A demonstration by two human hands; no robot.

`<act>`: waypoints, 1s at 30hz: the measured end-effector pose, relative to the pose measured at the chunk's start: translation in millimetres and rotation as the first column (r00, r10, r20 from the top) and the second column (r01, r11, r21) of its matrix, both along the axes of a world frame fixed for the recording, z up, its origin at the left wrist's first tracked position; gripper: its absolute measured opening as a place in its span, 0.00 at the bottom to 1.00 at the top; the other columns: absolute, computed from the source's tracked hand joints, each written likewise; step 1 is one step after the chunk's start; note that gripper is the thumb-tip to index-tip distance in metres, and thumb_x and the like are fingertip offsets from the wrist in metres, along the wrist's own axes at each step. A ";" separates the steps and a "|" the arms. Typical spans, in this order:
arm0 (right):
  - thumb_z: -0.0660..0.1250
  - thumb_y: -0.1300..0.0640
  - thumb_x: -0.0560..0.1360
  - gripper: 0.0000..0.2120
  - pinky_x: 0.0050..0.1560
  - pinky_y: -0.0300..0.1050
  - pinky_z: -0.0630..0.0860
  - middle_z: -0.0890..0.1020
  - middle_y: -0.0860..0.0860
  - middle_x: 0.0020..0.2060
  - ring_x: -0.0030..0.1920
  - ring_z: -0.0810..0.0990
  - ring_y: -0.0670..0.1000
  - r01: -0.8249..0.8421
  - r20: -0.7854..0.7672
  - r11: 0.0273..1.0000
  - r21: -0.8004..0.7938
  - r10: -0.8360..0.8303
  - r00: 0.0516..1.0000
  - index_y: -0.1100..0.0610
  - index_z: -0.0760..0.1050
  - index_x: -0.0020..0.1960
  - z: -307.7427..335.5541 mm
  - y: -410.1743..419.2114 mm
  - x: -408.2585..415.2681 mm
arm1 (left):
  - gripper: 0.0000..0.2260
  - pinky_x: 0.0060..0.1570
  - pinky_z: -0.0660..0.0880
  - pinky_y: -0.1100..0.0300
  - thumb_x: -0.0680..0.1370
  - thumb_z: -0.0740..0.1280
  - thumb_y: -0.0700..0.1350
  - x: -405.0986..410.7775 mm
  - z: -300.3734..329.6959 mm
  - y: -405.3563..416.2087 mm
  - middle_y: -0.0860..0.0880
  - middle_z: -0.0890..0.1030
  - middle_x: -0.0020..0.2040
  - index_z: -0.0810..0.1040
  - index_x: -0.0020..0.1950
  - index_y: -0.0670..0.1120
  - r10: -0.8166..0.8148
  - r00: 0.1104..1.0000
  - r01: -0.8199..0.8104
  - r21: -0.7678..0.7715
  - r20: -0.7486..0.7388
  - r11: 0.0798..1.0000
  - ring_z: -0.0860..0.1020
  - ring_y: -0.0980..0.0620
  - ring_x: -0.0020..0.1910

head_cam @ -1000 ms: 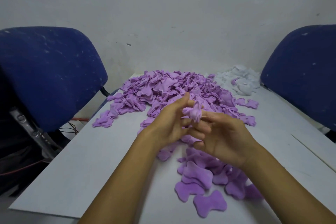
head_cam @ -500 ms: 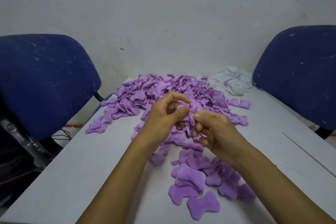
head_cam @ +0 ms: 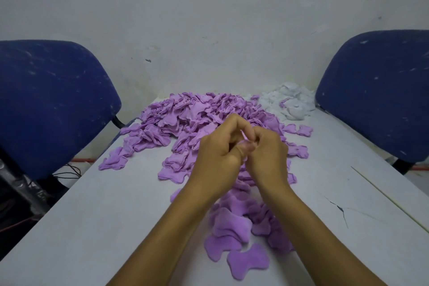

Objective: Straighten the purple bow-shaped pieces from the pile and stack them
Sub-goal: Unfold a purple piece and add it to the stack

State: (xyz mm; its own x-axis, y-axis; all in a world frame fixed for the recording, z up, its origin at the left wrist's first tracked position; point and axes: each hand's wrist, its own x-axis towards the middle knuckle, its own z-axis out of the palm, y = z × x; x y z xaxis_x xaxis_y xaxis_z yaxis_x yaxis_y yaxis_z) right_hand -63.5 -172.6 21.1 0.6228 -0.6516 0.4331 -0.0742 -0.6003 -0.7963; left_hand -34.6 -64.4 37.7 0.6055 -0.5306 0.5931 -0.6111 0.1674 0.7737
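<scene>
A big pile of purple bow-shaped pieces [head_cam: 185, 118] covers the far middle of the white table [head_cam: 92, 216]. My left hand [head_cam: 218, 153] and my right hand [head_cam: 267, 155] meet above the table in front of the pile. Both pinch one small purple piece [head_cam: 244, 138] between their fingertips; only a sliver of it shows. Flattened purple pieces [head_cam: 232, 227] lie overlapped in a loose heap under my forearms, near the front.
A heap of white pieces [head_cam: 290, 102] sits at the back right of the table. Blue chairs stand at the left [head_cam: 46, 104] and right [head_cam: 376, 93]. A few loose purple pieces [head_cam: 301, 130] lie right of the pile. A crack [head_cam: 341, 211] marks the tabletop.
The piece stood plainly visible between my fingertips a second ago; my hands have since closed together around it, hiding most of it. The view has tilted slightly.
</scene>
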 end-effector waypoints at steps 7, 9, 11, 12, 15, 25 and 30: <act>0.74 0.54 0.71 0.16 0.24 0.36 0.63 0.75 0.42 0.21 0.22 0.67 0.42 -0.220 0.148 0.969 0.114 0.202 0.968 0.54 0.70 0.32 -3.4 -2.2 -5.9 | 0.10 0.40 0.76 0.55 0.74 0.70 0.45 21.1 4.0 5.6 0.55 0.78 0.38 0.78 0.54 0.54 0.016 0.978 -0.025 -0.042 -0.208 0.999 0.76 0.52 0.38; 0.74 0.58 0.71 0.15 0.21 0.36 0.65 0.77 0.45 0.21 0.20 0.70 0.42 -0.260 0.174 0.949 0.175 0.230 0.957 0.55 0.72 0.31 -0.8 -1.9 -8.7 | 0.07 0.43 0.79 0.57 0.74 0.72 0.39 21.7 2.0 4.0 0.54 0.82 0.40 0.82 0.49 0.50 -0.007 0.967 0.009 0.008 -0.256 1.000 0.79 0.55 0.39; 0.73 0.63 0.72 0.14 0.22 0.39 0.67 0.78 0.49 0.21 0.20 0.73 0.47 -0.331 0.178 0.916 0.225 0.295 0.939 0.55 0.73 0.30 1.6 -3.1 -10.5 | 0.09 0.38 0.79 0.61 0.73 0.72 0.32 21.1 0.2 3.7 0.52 0.84 0.36 0.83 0.44 0.46 -0.014 0.942 -0.004 -0.054 -0.336 0.999 0.81 0.56 0.36; 0.71 0.66 0.72 0.14 0.23 0.41 0.68 0.77 0.51 0.21 0.21 0.73 0.51 -0.372 0.179 0.895 0.247 0.335 0.925 0.54 0.74 0.31 3.2 -4.1 -11.7 | 0.10 0.37 0.78 0.62 0.72 0.72 0.31 20.7 0.0 3.4 0.51 0.84 0.35 0.84 0.42 0.45 -0.005 0.935 -0.026 -0.083 -0.354 0.996 0.81 0.55 0.35; 0.64 0.74 0.73 0.15 0.26 0.43 0.73 0.80 0.53 0.26 0.26 0.77 0.53 -0.532 0.192 0.770 0.350 0.497 0.846 0.55 0.77 0.40 7.3 -9.4 -16.9 | 0.11 0.35 0.80 0.59 0.69 0.73 0.28 17.7 -0.7 0.6 0.48 0.84 0.35 0.85 0.40 0.45 0.013 0.929 -0.069 -0.138 -0.370 0.988 0.81 0.52 0.34; 0.71 0.60 0.75 0.15 0.36 0.43 0.82 0.83 0.57 0.43 0.39 0.83 0.52 -0.542 0.275 0.666 0.513 0.471 0.838 0.59 0.77 0.61 3.2 -17.6 -23.1 | 0.15 0.39 0.76 0.67 0.71 0.73 0.32 16.1 -5.5 1.0 0.59 0.80 0.36 0.83 0.52 0.49 0.076 0.894 -0.171 -0.179 -0.442 0.969 0.79 0.61 0.36; 0.70 0.64 0.76 0.07 0.44 0.45 0.83 0.85 0.57 0.44 0.45 0.85 0.54 -0.472 0.306 0.794 0.384 0.373 0.876 0.60 0.80 0.53 4.2 -22.9 -24.9 | 0.10 0.39 0.76 0.63 0.73 0.72 0.36 19.2 -8.7 2.4 0.53 0.81 0.38 0.83 0.50 0.49 0.076 0.926 -0.042 0.099 -0.369 0.994 0.78 0.57 0.38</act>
State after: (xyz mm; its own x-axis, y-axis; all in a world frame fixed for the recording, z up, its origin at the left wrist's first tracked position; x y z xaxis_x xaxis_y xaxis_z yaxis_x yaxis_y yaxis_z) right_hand -88.4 -195.5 25.2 0.8100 -0.4928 0.3180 0.2978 -0.1216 -0.9469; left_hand -15.4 -62.0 29.0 0.8051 -0.5269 0.2724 -0.2836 0.0614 0.9570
